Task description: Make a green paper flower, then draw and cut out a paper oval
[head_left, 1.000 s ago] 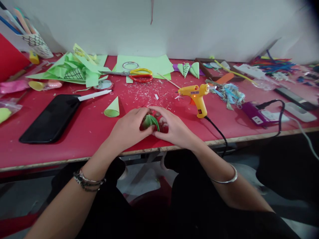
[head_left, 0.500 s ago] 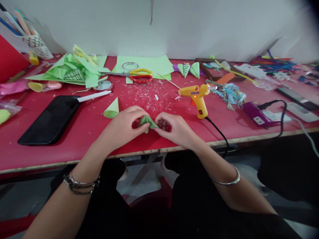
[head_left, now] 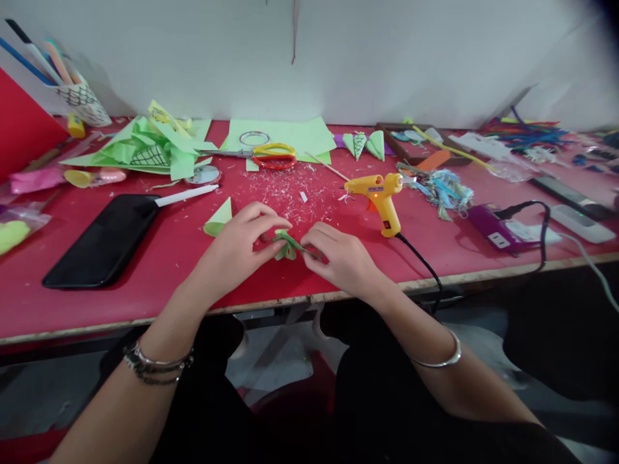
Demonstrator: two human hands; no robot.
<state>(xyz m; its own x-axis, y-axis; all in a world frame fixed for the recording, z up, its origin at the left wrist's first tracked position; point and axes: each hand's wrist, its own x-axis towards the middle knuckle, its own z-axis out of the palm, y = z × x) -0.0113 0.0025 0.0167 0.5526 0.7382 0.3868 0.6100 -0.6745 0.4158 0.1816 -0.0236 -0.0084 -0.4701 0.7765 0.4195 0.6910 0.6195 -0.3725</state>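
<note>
Between my two hands, above the table's front edge, is a small folded piece of green paper (head_left: 287, 247). My left hand (head_left: 240, 241) pinches its left side between thumb and fingers. From the other side my right hand (head_left: 337, 256) pinches its right end, palm turned down. Just beyond my left hand a light green paper cone (head_left: 220, 218) lies on the red table (head_left: 261, 283). To the right of my right hand rests a yellow hot glue gun (head_left: 382, 193) with a small orange light lit. The paper's exact shape is partly hidden by my fingers.
A black phone (head_left: 104, 241) with a white pen (head_left: 187, 194) lies left. Scissors (head_left: 273, 156), green sheets (head_left: 290, 132) and small green cones (head_left: 358, 145) lie behind. Crumpled green paper (head_left: 130, 145) is back left; a purple socket block (head_left: 503, 232) is at right.
The green paper has been turned between my fingers and shows more of its folded edges. My right hand has rolled over, its fingers closer together. The view has tilted slightly.
</note>
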